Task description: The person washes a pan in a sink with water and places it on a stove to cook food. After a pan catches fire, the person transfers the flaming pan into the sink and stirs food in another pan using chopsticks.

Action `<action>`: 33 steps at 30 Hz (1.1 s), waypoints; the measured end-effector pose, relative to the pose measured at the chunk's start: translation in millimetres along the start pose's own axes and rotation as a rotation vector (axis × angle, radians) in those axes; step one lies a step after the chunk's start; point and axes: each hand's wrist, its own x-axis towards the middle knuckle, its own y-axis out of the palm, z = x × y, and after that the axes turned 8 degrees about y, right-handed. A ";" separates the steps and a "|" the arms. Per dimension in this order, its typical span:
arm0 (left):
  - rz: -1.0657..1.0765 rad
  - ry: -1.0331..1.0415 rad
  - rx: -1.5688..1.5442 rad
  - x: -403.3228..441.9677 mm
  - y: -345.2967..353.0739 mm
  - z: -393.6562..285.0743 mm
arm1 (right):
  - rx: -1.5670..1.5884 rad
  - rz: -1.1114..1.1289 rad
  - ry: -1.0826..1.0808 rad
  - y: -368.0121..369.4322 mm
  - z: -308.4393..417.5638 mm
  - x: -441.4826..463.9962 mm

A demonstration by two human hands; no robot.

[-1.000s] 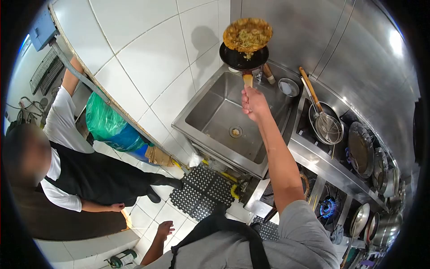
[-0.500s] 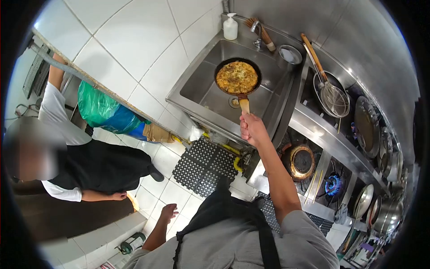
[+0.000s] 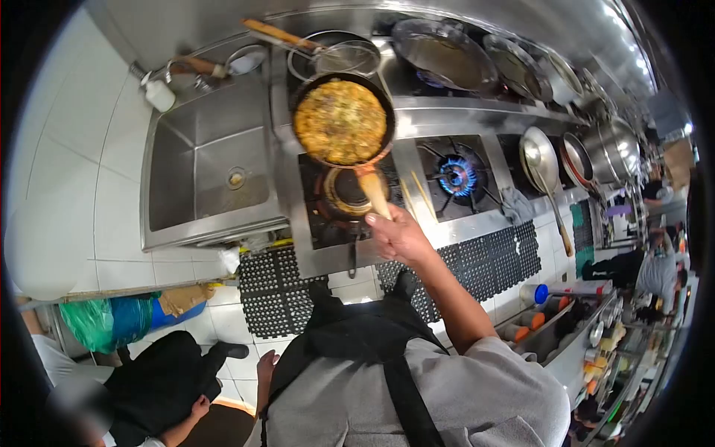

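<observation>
My right hand (image 3: 402, 237) is closed round the wooden handle (image 3: 372, 192) of a dark frying pan (image 3: 389, 141). A round, browned omelette-like cake (image 3: 341, 121) lies flat in the pan. The pan is held above the stove, over the left burner (image 3: 346, 195), whose grate it partly covers. To its right, a blue flame burns on another burner (image 3: 456, 176), with two chopsticks (image 3: 423, 195) between the burners. My left hand (image 3: 267, 366) hangs low beside my apron, away from the pan; its fingers are small and partly hidden.
A steel sink (image 3: 212, 167) with a soap bottle (image 3: 158, 93) stands at the left. Behind the pan lie a strainer (image 3: 347, 58) and large pans (image 3: 445, 54). A co-worker in a black apron (image 3: 160, 380) is at the lower left, and others are at the far right.
The cake, above the pan a second ago, came down into it. My right hand has carried the pan from over the sink to over the stove, and the view has turned right.
</observation>
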 end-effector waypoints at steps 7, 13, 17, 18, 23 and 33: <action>0.046 -0.105 -0.263 9.0 80.4 -75.7 | 0.051 -0.327 0.057 -215.5 -24.6 -67.4; 0.187 -0.041 0.013 18.4 109.2 -192.8 | 0.047 -0.324 0.056 -341.4 -52.9 -69.5; 0.185 -0.048 0.072 22.0 112.8 -249.7 | 0.075 -0.315 0.055 -368.7 -61.5 -65.3; 0.171 -0.077 0.031 21.9 114.1 -260.1 | 0.089 -0.302 0.059 -370.3 -59.9 -66.4; 0.082 -0.271 -0.468 34.6 118.8 -331.8 | 0.070 -0.317 0.062 -371.7 -59.8 -66.0; -0.188 0.328 0.019 205.2 133.9 -542.9 | -1.038 -0.776 -0.210 -355.3 -43.6 -83.3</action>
